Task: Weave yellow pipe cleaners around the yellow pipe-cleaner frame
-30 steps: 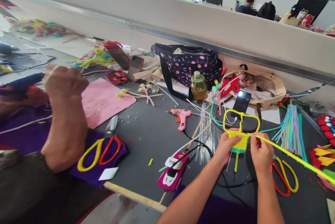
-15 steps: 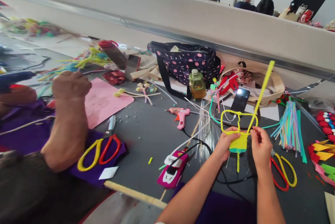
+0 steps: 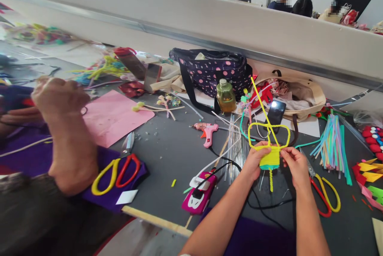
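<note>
Between my hands is a yellow pipe-cleaner piece (image 3: pixel 271 157) with a solid woven block, a green lower edge, a twisted tail below and two loops above. My left hand (image 3: pixel 255 161) is closed on the block's left side, thumb across its front. At its upper right corner, my right hand (image 3: pixel 295 164) pinches the yellow pipe cleaner. A long free end (image 3: pixel 261 100) of that pipe cleaner slants up and left across the loops. Red-and-yellow-handled scissors (image 3: pixel 324 194) lie just right of my right hand.
A pink glue gun (image 3: pixel 209 133), a magenta power strip (image 3: pixel 200 193) and black cables lie left of my hands. A pipe-cleaner bundle (image 3: pixel 332 146) is at right. Beyond stand a bottle (image 3: pixel 226 96) and a bag (image 3: pixel 214 70). A co-worker's arm (image 3: pixel 72 140) reaches in near other scissors (image 3: pixel 115 174).
The free end of the yellow pipe cleaner has swung from upper right to upper left. My hands and the piece have shifted slightly left. The co-worker's hand moved left.
</note>
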